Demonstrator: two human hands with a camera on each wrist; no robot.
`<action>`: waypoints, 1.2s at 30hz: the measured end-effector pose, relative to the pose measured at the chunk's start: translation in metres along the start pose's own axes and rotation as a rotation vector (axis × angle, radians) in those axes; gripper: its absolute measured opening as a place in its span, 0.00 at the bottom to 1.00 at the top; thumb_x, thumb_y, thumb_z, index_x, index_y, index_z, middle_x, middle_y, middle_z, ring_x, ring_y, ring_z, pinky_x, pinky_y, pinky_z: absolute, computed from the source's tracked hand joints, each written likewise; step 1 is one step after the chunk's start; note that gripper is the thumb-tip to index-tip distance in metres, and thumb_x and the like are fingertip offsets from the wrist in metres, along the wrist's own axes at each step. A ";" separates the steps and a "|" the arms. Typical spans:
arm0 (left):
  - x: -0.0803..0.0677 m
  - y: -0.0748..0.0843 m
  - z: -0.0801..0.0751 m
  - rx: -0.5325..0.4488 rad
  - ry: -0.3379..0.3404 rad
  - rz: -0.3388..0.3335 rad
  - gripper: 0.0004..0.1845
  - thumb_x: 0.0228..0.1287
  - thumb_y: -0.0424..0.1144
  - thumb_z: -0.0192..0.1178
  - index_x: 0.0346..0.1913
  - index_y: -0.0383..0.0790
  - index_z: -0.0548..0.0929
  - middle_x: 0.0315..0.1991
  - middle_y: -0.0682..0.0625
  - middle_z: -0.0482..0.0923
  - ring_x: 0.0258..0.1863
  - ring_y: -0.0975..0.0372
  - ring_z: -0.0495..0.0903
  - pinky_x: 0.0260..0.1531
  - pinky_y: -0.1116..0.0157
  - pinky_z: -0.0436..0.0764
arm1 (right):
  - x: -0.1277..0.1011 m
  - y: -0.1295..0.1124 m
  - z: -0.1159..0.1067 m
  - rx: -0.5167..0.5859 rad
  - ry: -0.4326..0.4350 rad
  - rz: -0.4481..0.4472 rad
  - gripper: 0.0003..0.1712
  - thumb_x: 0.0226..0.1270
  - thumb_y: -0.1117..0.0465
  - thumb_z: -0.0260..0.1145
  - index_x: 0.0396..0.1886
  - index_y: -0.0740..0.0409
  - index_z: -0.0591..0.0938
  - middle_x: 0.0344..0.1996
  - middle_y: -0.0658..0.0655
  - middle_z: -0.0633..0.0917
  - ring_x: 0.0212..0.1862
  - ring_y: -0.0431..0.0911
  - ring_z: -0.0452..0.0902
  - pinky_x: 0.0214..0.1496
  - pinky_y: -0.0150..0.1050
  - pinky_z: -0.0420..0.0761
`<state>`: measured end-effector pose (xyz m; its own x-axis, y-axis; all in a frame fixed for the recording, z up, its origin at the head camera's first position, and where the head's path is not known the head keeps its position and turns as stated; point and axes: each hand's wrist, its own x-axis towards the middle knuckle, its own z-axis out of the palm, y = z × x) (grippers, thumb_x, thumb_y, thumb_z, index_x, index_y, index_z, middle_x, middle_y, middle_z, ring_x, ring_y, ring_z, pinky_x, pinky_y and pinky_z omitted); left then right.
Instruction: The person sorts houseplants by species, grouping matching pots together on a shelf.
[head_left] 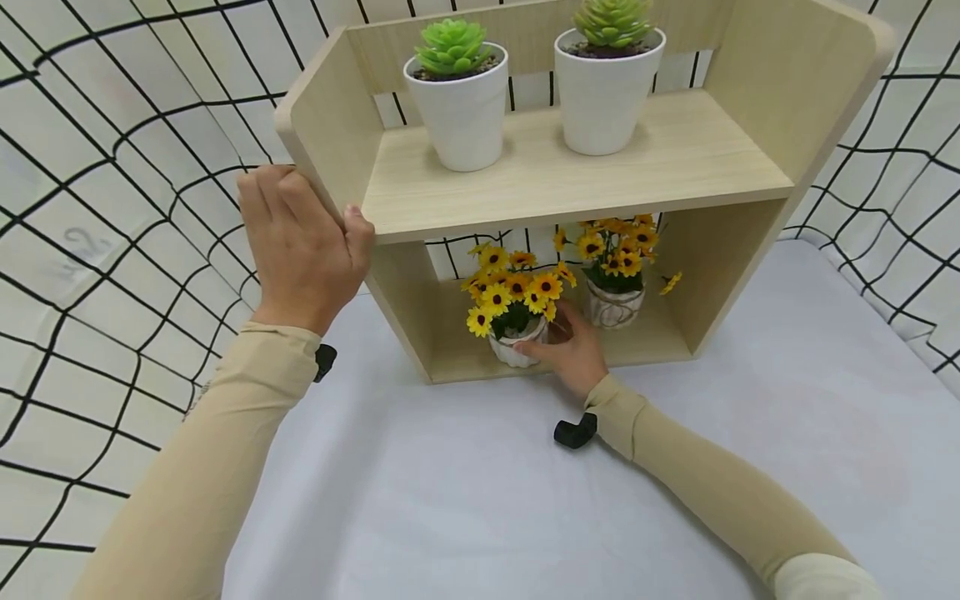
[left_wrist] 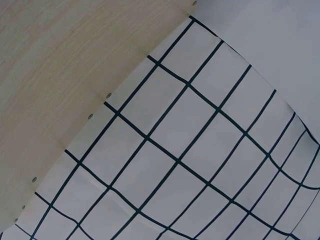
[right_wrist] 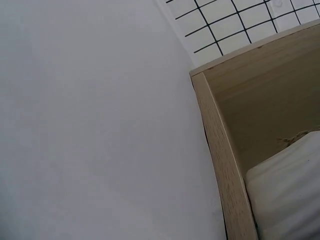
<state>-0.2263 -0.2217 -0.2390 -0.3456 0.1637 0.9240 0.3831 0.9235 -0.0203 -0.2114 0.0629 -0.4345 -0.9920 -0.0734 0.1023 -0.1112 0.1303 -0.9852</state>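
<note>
A small two-tier wooden shelf (head_left: 570, 196) stands in the head view. My left hand (head_left: 303, 246) grips its left side panel, thumb at the front edge. In the lower tier, my right hand (head_left: 576, 354) holds the white pot of yellow artificial sunflowers (head_left: 513, 292) from its right side, thumb in front. That pot sits near the left front of the tier; its white pot (right_wrist: 287, 192) also shows in the right wrist view. Just right of it stands a second pot of sunflowers (head_left: 615, 267). The left wrist view shows only the side panel (left_wrist: 75, 75) and grid cloth.
On the upper tier stand two white pots with green succulents, the left succulent (head_left: 461, 100) and the right succulent (head_left: 609, 83). A white cloth (head_left: 450, 500) covers the table in front. White cloth walls with a black grid (head_left: 105, 250) surround the shelf.
</note>
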 end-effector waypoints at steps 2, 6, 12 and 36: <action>0.000 0.001 0.001 0.001 0.004 0.004 0.17 0.66 0.43 0.42 0.46 0.29 0.65 0.43 0.30 0.68 0.44 0.39 0.62 0.51 0.43 0.60 | 0.004 0.001 0.000 -0.013 0.019 0.005 0.49 0.54 0.59 0.82 0.75 0.56 0.69 0.72 0.64 0.74 0.77 0.60 0.68 0.78 0.50 0.70; 0.001 0.002 0.001 -0.004 0.004 0.008 0.17 0.66 0.43 0.42 0.46 0.29 0.65 0.43 0.30 0.68 0.44 0.39 0.62 0.50 0.43 0.60 | 0.011 0.004 0.001 -0.021 0.047 0.005 0.48 0.53 0.58 0.82 0.74 0.55 0.71 0.71 0.63 0.75 0.75 0.60 0.70 0.77 0.50 0.72; 0.000 0.005 0.001 0.001 -0.012 0.008 0.18 0.67 0.43 0.42 0.47 0.29 0.65 0.44 0.30 0.68 0.44 0.39 0.62 0.51 0.44 0.61 | 0.019 0.005 0.001 -0.012 0.053 0.019 0.47 0.54 0.56 0.82 0.74 0.50 0.71 0.73 0.59 0.73 0.76 0.59 0.70 0.78 0.49 0.70; -0.004 0.005 0.006 -0.116 -0.048 -0.104 0.20 0.69 0.46 0.42 0.48 0.29 0.67 0.44 0.30 0.68 0.45 0.40 0.62 0.52 0.50 0.59 | 0.006 0.013 -0.016 -0.085 -0.062 0.010 0.44 0.61 0.58 0.77 0.76 0.52 0.70 0.72 0.60 0.76 0.73 0.57 0.74 0.75 0.50 0.74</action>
<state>-0.2278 -0.2155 -0.2451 -0.4279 0.0879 0.8996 0.4380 0.8907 0.1213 -0.2199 0.0797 -0.4447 -0.9878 -0.1329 0.0815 -0.1090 0.2146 -0.9706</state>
